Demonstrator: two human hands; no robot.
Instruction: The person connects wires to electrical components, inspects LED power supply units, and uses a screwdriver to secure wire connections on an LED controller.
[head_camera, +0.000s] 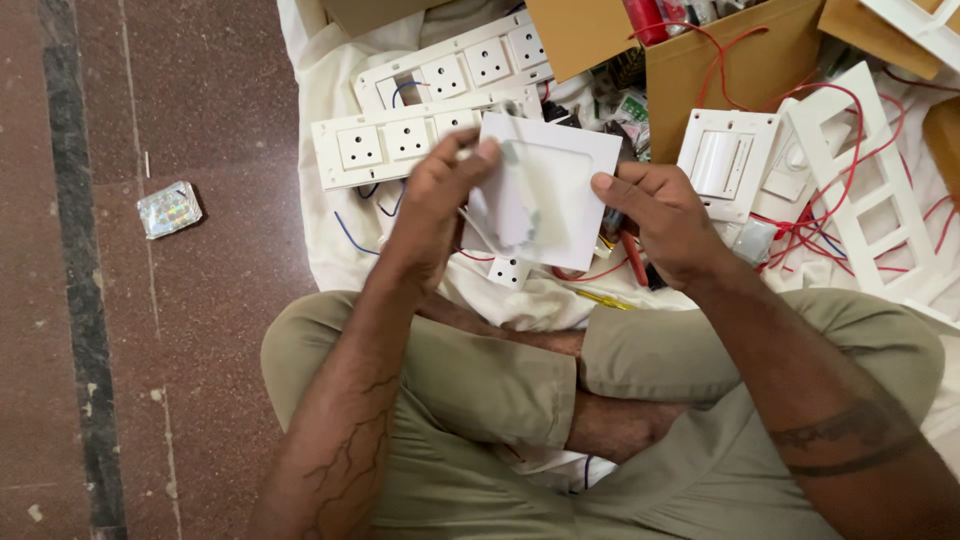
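— Hands' position at inspection?

— Both were raised above the lap, over a white cloth (330, 70) on the floor. Left hand (435, 200) pinched the top left edge of a square white panel (560, 165); right hand (655, 215) gripped its right edge.

— Handling?

— Judged light, stiff, thin plastic with a smooth, possibly slippery face; best held by opposite edges, as it was.

— Surroundings?

— White socket strips (400, 140) just behind, red wires (850, 205) and a cardboard box (720, 60) to the right.
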